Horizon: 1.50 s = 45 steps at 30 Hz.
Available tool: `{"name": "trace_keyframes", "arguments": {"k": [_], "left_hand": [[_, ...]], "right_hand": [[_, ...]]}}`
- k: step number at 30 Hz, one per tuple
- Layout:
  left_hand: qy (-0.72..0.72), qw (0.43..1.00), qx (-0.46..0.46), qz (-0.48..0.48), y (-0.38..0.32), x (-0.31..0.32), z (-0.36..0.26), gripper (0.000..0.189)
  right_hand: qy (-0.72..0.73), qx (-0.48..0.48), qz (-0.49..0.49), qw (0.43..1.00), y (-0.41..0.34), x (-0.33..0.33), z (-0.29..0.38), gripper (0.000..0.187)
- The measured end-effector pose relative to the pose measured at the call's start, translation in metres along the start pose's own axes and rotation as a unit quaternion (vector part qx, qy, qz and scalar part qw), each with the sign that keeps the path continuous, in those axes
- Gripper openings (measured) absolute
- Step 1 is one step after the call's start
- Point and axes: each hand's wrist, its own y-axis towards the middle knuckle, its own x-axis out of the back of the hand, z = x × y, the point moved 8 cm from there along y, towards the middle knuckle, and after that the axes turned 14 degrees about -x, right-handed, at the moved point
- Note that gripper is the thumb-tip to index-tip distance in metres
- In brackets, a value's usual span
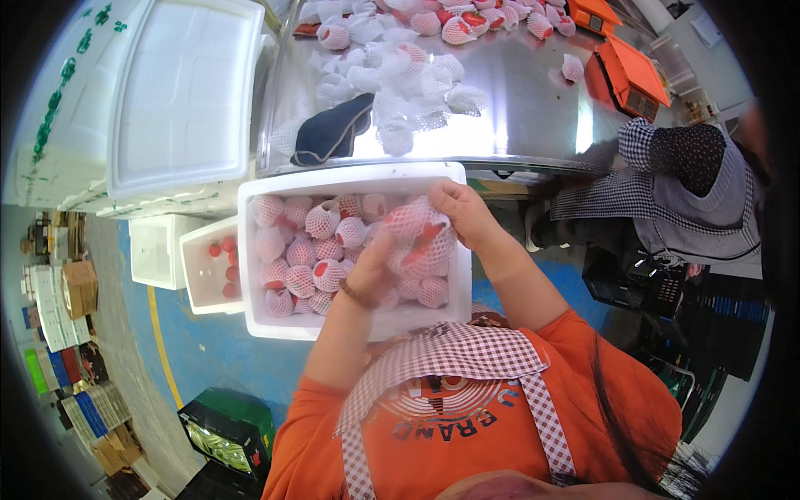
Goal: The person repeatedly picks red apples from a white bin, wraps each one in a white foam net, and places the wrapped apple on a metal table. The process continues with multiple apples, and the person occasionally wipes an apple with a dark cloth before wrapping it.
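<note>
A white foam box [353,326] is directly in front of me, filled with red fruits in white foam nets [300,250]. Over its right half, my left hand [374,259] and my right hand [459,209] grip a cluster of netted red fruit [422,240] from both sides. Motion blurs the cluster, so I cannot tell how many pieces it holds. The right fingers pinch the upper right of the netting. On the left, the palm presses against the cluster's side, its fingertips partly hidden. Red skin shows through openings in the nets.
Beyond the box, a steel table [525,119] carries loose foam nets [400,81], a dark cloth [334,130], more netted fruit [475,22] and orange scales [634,75]. A foam box with bare red fruits [200,275] stands left. At right is a person in a checked apron [600,197].
</note>
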Motion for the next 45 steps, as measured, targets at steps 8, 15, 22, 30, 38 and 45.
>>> {"name": "trace_keyframes", "arguments": {"k": [8, 15, 22, 30, 38, 45], "left_hand": [[0.077, 0.995, 0.004, 0.059, 0.002, 0.003, -0.002, 0.065], [-0.146, 0.984, -0.060, -0.085, 0.009, 0.008, 0.006, 0.078], [0.023, 0.978, -0.172, -0.112, 0.017, 0.031, -0.021, 0.076], [-0.063, 0.983, -0.149, -0.089, 0.018, 0.032, -0.012, 0.072], [-0.188, 0.957, -0.139, -0.172, 0.008, 0.056, -0.012, 0.070], [-0.149, 0.957, -0.114, -0.222, 0.000, 0.073, -0.011, 0.069]], "right_hand": [[-0.075, -0.037, -0.019, 0.996, 0.016, 0.006, -0.012, 0.022], [0.195, -0.104, 0.127, 0.967, 0.010, -0.004, -0.028, 0.032], [0.189, -0.093, 0.105, 0.972, 0.005, -0.005, -0.048, 0.026], [0.212, -0.070, 0.002, 0.975, 0.018, -0.003, -0.057, 0.008], [0.206, -0.150, 0.049, 0.966, 0.027, -0.020, -0.116, 0.009], [-0.265, 0.009, -0.054, 0.963, 0.030, 0.003, -0.068, 0.037]]}}
